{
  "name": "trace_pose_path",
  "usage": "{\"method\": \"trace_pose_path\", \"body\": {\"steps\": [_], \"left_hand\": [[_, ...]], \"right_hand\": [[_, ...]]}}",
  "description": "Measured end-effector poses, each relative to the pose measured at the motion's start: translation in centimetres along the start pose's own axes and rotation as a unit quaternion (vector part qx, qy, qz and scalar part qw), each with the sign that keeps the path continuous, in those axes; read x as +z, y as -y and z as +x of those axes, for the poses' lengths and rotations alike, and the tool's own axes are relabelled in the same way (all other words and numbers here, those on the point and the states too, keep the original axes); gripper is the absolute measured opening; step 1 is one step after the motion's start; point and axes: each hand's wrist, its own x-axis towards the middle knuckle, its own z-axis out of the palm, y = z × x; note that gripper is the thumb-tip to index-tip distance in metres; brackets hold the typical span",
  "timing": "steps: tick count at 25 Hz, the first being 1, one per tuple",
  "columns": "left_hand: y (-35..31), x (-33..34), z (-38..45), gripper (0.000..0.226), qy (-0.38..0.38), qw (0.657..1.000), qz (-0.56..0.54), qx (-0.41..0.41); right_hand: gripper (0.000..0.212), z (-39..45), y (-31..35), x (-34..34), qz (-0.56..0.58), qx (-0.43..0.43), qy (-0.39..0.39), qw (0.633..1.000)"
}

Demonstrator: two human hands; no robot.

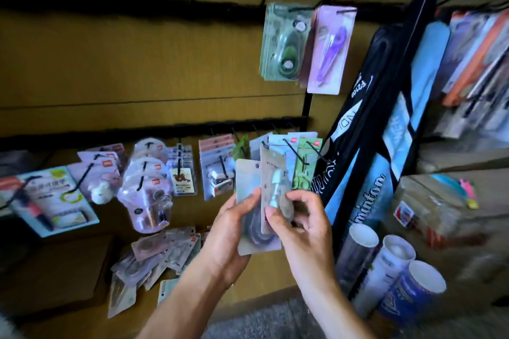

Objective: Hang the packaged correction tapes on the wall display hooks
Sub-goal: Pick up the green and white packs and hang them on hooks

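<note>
At far left, stocked hooks [82,179] carry other stationery, and a loose heap of packs [154,259] lies below. In the middle, the left hand [231,231] is closed around a small stack of packaged correction tapes [249,201], thumb on the front. The right hand [300,217] pinches the front pack [275,187] between thumb and fingers. Peeling it off could drag the pack behind loose, since the cards overlap closely.

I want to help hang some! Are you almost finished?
Not yet. Done: a green pack and a purple pack hang on the upper rail, with more on the lower rail. In hand: the left hand and right hand hold two packs. Left: a loose pile of packs below.
</note>
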Motion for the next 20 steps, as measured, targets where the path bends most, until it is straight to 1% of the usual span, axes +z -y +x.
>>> {"method": "trace_pose_path", "body": {"steps": [3,6,8,11,13,15,17,20], "left_hand": [[-2.8,-0.2,-0.6,0.040,-0.040,0.999,0.001,0.036],[-4.7,-0.5,-0.8,0.058,-0.061,0.996,0.015,0.065],[-5.8,-0.2,-0.7,0.057,-0.073,0.993,-0.002,0.089],[-8.1,1.3,0.2,0.043,-0.061,0.991,-0.002,0.117],[-9.9,2.2,1.1,0.037,-0.063,0.988,-0.004,0.143],[-11.4,2.9,1.8,0.034,-0.045,0.985,-0.032,0.166],[-12.1,3.0,2.3,0.032,-0.024,0.983,-0.079,0.166],[-12.0,2.7,2.9,0.027,-0.036,0.981,-0.108,0.157]], "right_hand": [[0.036,0.8,2.6,1.4,0.012,-0.001,0.042,0.999],[0.035,1.4,3.7,2.2,0.014,0.000,0.065,0.998],[0.038,2.1,4.7,2.5,0.017,-0.014,0.072,0.997],[0.044,4.1,6.5,2.6,-0.066,-0.086,0.036,0.993],[0.045,6.1,7.9,2.3,-0.082,-0.138,0.005,0.987],[0.046,8.2,9.6,1.8,-0.094,-0.184,-0.027,0.978],[0.046,10.1,11.3,1.7,-0.110,-0.215,-0.046,0.969],[0.046,12.1,13.0,2.5,-0.144,-0.264,-0.048,0.952]]}}
